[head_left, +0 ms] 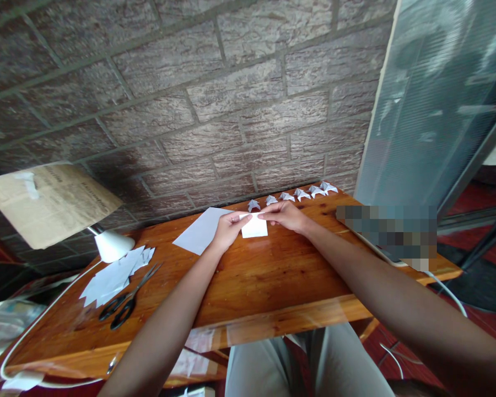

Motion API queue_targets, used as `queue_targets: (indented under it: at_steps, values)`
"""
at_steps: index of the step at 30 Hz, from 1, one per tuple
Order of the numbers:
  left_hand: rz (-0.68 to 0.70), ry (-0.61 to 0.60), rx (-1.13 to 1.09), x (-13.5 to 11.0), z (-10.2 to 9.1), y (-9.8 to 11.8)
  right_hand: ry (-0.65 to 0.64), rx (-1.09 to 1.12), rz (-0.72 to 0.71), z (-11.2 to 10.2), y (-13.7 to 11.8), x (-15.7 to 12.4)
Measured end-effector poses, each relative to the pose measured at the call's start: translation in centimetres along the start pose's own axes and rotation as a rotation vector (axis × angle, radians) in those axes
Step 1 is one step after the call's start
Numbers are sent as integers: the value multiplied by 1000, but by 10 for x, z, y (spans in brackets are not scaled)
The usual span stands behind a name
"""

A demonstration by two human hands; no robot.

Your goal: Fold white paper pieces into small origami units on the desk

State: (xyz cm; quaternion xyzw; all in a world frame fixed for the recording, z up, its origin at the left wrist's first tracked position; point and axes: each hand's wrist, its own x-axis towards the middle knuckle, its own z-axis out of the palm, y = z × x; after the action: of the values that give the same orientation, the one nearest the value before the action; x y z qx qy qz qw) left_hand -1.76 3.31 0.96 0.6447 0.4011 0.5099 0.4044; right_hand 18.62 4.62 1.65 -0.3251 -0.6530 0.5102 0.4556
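Observation:
Between my two hands is a small white piece of paper (pixel 254 227), held up over the middle of the wooden table. My left hand (pixel 228 229) pinches its upper left edge between thumb and fingers. On the other side, my right hand (pixel 287 216) grips the upper right corner the same way. Just behind the paper stands a folded paper figure (pixel 253 205), the leftmost of a row. A larger white sheet (pixel 202 230) lies flat to the left of my left hand.
Several more folded paper figures (pixel 301 194) line the table's back edge by the brick wall. Scissors (pixel 130 298) with black handles lie at the left, near cut paper pieces (pixel 114 278) and a lamp (pixel 112 246). A flat, pixelated device (pixel 391 256) sits at the right.

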Motion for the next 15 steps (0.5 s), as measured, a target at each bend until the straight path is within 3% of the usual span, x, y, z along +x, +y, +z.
queue_targets:
  at_steps: [15]
  values:
    - [-28, 16, -52, 1, 0, -2, -8, 21, 3, 1, -2, 0]
